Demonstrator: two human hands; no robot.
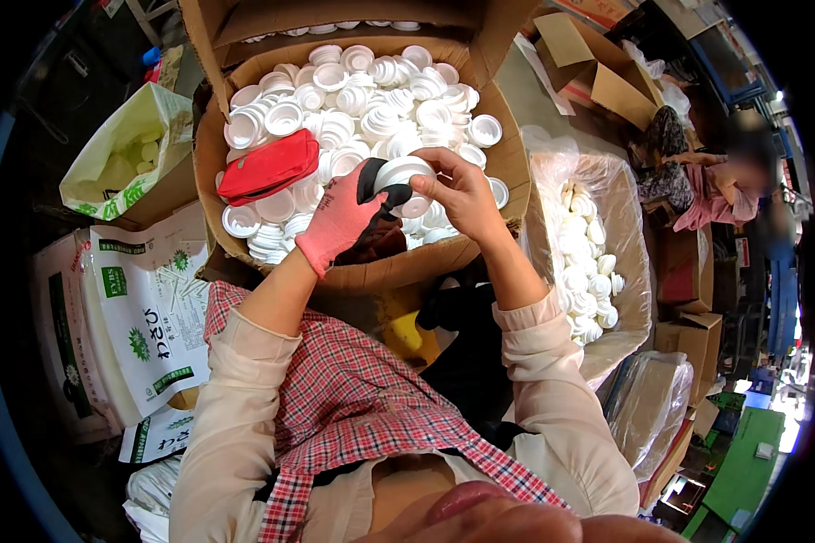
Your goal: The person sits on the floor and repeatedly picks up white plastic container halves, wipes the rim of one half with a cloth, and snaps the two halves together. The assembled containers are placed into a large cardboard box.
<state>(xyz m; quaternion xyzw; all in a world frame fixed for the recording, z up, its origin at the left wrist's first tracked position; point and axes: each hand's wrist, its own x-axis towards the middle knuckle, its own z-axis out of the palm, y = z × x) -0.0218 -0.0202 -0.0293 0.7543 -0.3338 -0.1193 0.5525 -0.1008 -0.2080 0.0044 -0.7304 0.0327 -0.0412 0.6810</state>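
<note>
White plastic cap [402, 170] lies between two closed grips — gloved left hand [360, 204] curled around its left side, right hand [466, 195] pinching its right edge — over the carton [380, 273]

Cardboard box [426, 262]: open air over white plastic lids [484, 131] by right edge. Red pouch [270, 168] obstructs left edge; upright flaps [500, 41] at far corners.

"What's on the hands?"
"The left hand [358, 201] wears a pink work glove [326, 228], black-coated toward the fingertips, with small dark marks on its back; the right hand [466, 197] is bare."
"And the clothes?"
"A cream blouse [231, 407], sleeves [545, 348] gathered at mid-forearm, red-and-white checked apron [344, 389] with dark lines, black trousers [466, 385]."
</note>
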